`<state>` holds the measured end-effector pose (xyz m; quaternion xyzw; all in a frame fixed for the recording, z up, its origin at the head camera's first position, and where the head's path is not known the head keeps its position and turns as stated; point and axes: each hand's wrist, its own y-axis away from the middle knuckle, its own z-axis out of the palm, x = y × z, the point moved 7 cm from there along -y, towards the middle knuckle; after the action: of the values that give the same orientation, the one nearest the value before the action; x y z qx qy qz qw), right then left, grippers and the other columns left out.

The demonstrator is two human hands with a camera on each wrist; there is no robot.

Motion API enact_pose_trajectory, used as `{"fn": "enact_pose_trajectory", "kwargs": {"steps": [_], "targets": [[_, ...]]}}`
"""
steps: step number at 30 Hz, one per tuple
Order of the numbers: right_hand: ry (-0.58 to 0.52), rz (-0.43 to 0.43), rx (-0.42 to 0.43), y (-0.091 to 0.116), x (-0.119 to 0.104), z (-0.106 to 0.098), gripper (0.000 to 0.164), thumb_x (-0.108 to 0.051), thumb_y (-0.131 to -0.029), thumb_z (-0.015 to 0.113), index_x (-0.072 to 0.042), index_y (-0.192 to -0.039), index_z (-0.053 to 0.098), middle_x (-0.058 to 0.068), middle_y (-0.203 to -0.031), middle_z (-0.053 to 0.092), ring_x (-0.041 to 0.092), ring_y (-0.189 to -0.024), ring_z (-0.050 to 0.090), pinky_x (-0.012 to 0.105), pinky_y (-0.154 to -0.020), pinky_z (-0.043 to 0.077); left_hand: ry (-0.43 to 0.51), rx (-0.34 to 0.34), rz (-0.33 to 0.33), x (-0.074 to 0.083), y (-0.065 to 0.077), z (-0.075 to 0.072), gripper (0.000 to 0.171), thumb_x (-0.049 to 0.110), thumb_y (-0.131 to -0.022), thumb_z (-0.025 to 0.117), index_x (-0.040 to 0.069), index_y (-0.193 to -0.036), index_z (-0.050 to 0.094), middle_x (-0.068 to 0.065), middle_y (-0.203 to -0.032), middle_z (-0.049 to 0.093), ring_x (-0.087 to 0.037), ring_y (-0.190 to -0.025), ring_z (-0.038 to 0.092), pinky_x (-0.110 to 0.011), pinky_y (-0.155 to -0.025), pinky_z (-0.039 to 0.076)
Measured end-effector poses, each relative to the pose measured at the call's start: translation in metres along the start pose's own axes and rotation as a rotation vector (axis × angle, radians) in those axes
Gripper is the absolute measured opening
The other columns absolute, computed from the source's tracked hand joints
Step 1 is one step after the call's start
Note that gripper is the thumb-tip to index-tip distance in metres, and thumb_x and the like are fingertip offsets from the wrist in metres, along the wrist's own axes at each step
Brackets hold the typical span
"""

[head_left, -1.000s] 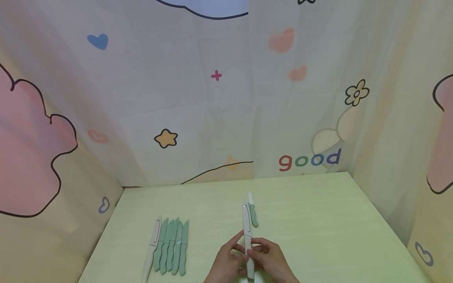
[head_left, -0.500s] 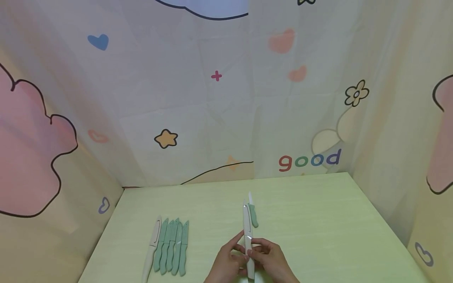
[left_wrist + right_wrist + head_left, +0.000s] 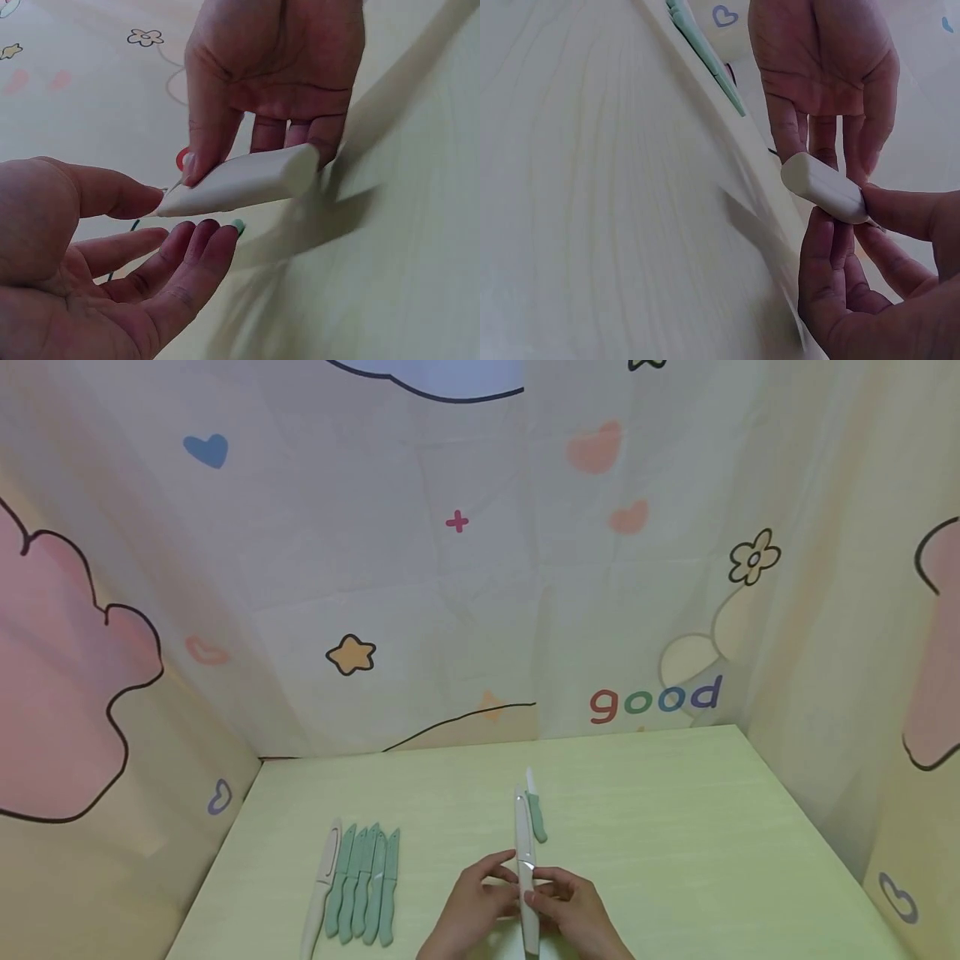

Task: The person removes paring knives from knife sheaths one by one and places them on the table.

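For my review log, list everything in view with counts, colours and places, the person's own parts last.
Held knife: one, white, in the right grip.
Loose white knife: one, white, left end of the row.
Green knives: five, green, side by side, next to the loose white knife.
Small knife: one, green handle, pale blade, beyond the grips.
Table: one, pale green, under the knives.
Backdrop: cloth, pale with coloured cartoon prints, around the table.
Left grip: one, bare, left of the held knife.
Right grip: one, bare, at the held knife's handle.
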<state>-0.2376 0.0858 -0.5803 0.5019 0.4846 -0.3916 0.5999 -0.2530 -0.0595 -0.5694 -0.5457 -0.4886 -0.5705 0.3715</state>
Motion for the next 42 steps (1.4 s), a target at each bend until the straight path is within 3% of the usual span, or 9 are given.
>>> {"fn": "enact_pose_trajectory", "kwargs": {"steps": [4, 11, 24, 42], "targets": [[0.012, 0.015, 0.011, 0.000, 0.002, 0.000, 0.046, -0.015, -0.084, 0.075, 0.004, -0.123, 0.059, 0.007, -0.089, 0.067, 0.021, -0.082, 0.063, 0.039, -0.068, 0.061, -0.019, 0.033, 0.036, 0.009, -0.008, -0.008, 0.043, 0.013, -0.093, 0.063, 0.003, -0.134, 0.053, -0.011, -0.104, 0.062, -0.020, -0.083, 0.066, -0.041, -0.076, 0.060], [0.029, 0.009, 0.004, -0.001, 0.003, 0.001, 0.046, -0.017, -0.085, 0.075, 0.003, -0.123, 0.060, 0.007, -0.090, 0.067, 0.021, -0.082, 0.062, 0.039, -0.068, 0.061, -0.010, 0.051, 0.041, 0.019, -0.023, -0.014, 0.043, 0.016, -0.094, 0.062, -0.002, -0.133, 0.053, -0.012, -0.102, 0.064, -0.020, -0.086, 0.066, -0.040, -0.081, 0.059], [0.017, 0.029, -0.013, 0.002, 0.001, 0.002, 0.044, -0.018, -0.086, 0.073, 0.003, -0.122, 0.060, 0.005, -0.090, 0.067, 0.020, -0.082, 0.061, 0.039, -0.069, 0.061, 0.026, 0.052, 0.045, 0.028, -0.044, -0.011, 0.039, 0.014, -0.092, 0.065, 0.004, -0.129, 0.057, -0.013, -0.103, 0.062, -0.020, -0.087, 0.064, -0.037, -0.078, 0.060], [0.020, 0.064, -0.031, 0.005, 0.002, 0.004, 0.045, -0.018, -0.087, 0.072, 0.006, -0.123, 0.058, 0.007, -0.091, 0.067, 0.021, -0.081, 0.063, 0.041, -0.070, 0.061, 0.004, 0.093, 0.076, 0.034, -0.050, -0.010, 0.028, 0.002, -0.090, 0.064, -0.001, -0.118, 0.063, -0.013, -0.098, 0.060, -0.018, -0.081, 0.064, -0.034, -0.073, 0.061]]}}
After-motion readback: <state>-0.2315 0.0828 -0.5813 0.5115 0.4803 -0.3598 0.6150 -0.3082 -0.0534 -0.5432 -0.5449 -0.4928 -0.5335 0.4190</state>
